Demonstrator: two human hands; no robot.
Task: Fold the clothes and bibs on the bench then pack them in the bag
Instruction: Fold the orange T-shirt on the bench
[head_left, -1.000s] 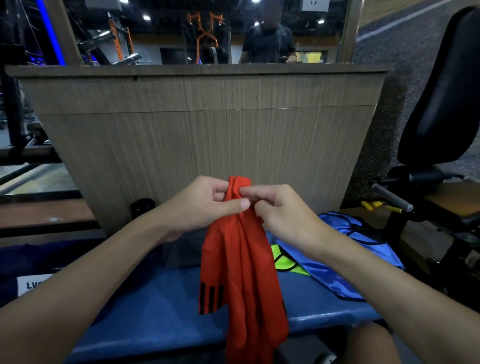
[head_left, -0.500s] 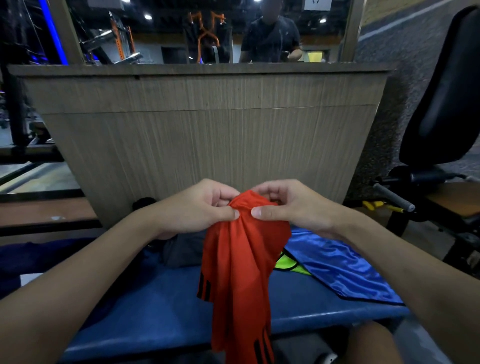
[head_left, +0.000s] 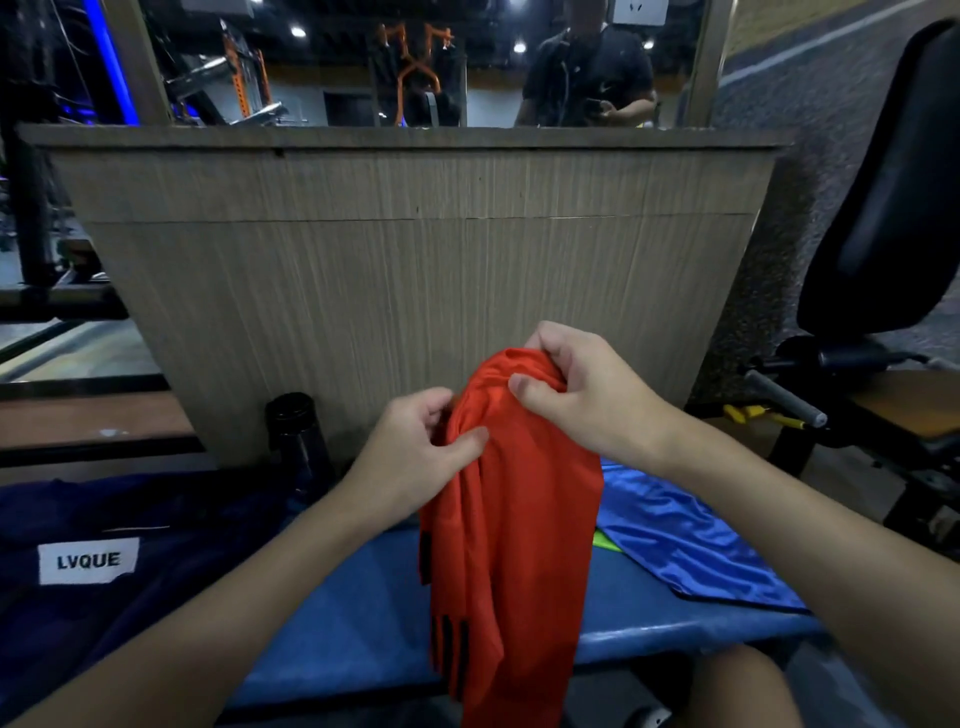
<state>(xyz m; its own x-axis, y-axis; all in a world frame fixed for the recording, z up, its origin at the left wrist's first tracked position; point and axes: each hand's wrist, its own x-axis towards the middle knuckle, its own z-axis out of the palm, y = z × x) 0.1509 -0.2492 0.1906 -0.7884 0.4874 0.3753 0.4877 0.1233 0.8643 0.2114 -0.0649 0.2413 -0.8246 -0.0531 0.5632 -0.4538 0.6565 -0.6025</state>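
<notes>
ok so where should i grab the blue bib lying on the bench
Probably pinch the dark-trimmed near edge of the blue bib, coming from the front right: it lies flat on the bench, that hem is exposed, while its left part sits hidden behind the red garment.

your right hand (head_left: 587, 395) grips the bunched top of the red garment (head_left: 514, 519), thumb pressed on its front, holding it above the blue bench (head_left: 353, 623). your left hand (head_left: 415, 447), a little lower, pinches a fold at the garment's left edge between thumb and fingers. the cloth hangs down past the bench's front edge, with black stripes showing near its lower left. to the right, a shiny blue bib (head_left: 691, 545) lies on the bench, and a yellow-green bib (head_left: 605, 545) peeks out from under it. at the left sits a dark blue bag (head_left: 171, 561) with a white "lvque" label. a black bottle (head_left: 296, 431) stands by the wooden panel (head_left: 415, 270) behind the bench.
</notes>
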